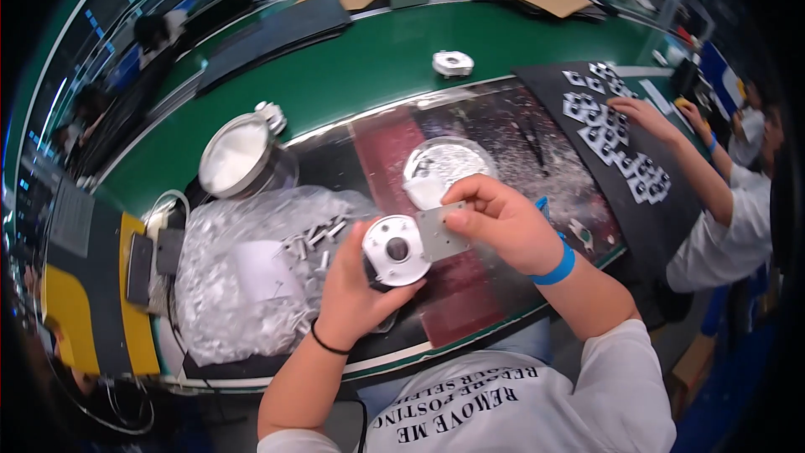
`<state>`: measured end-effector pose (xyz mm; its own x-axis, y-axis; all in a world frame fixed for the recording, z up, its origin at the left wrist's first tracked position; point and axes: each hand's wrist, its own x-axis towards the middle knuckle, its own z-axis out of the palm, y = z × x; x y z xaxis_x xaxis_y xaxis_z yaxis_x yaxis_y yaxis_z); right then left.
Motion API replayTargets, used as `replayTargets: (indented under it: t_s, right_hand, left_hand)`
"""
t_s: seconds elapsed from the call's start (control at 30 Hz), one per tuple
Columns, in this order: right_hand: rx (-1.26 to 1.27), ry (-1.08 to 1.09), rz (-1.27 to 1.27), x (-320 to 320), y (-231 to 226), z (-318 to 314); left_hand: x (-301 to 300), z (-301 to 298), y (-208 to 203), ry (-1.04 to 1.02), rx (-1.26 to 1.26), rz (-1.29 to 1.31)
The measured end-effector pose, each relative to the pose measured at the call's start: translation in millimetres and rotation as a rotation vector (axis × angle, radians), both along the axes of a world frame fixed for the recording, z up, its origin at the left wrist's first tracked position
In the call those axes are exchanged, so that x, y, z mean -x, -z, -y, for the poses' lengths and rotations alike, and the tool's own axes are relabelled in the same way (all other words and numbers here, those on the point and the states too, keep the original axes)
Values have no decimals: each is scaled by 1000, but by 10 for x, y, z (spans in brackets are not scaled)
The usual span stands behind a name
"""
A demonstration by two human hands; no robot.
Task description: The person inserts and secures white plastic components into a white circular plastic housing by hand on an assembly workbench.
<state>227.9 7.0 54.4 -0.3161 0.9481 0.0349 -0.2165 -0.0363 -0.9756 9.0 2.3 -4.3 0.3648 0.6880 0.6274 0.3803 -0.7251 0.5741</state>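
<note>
My left hand [350, 295] is closed round a round white housing [412, 269] with a dark hole in its middle, its face turned up. In my right hand [509, 222], thumb and fingers pinch a flat grey metal plate [438, 240] with small holes. The plate's left edge meets or overlaps the housing's right rim; whether they touch I cannot tell. Just beyond my right hand stands a round clear dish [470, 156] of small shiny parts. Left of my left hand, metal pins [312, 240] lie on a clear plastic bag [214, 306].
A round tub of white material [237, 156] stands at the left. Another white housing [453, 64] sits on the green bench top [377, 50]. At right, a co-worker's hand [644, 117] reaches over small parts on a black mat [549, 88]. A yellow and grey machine [92, 277] stands far left.
</note>
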Motion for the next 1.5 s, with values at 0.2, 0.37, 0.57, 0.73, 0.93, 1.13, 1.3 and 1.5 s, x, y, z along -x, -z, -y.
replayTargets:
  t_s: [0.2, 0.37, 0.57, 0.73, 0.93, 1.13, 1.3, 1.5]
  right_hand:
    - [-21, -184, 120, 376, 97, -276]
    - [-38, -287, 215, 309, 137, -360]
    - [-145, -249, 322, 270, 194, -258]
    - [89, -320, 284, 271, 125, -130]
    - [157, -371, 23, 314, 222, -96]
    - [65, -411, 157, 289, 172, -172]
    - [-491, -200, 720, 284, -98, -987]
    - [-995, 540, 1387, 271, 476, -2458]
  left_hand:
    - [72, -5, -32, -27, -62, -24]
    - [108, -29, -56, -45, -99, -84]
    - [147, -19, -142, -17, -183, -193]
    - [140, 10, -131, 30, -198, -158]
    - [138, -4, -78, 70, -208, -123]
    - [130, -45, -63, 83, -218, -85]
    - [221, -83, -139, -58, -221, -35]
    - [263, -168, -56, -79, -194, -24]
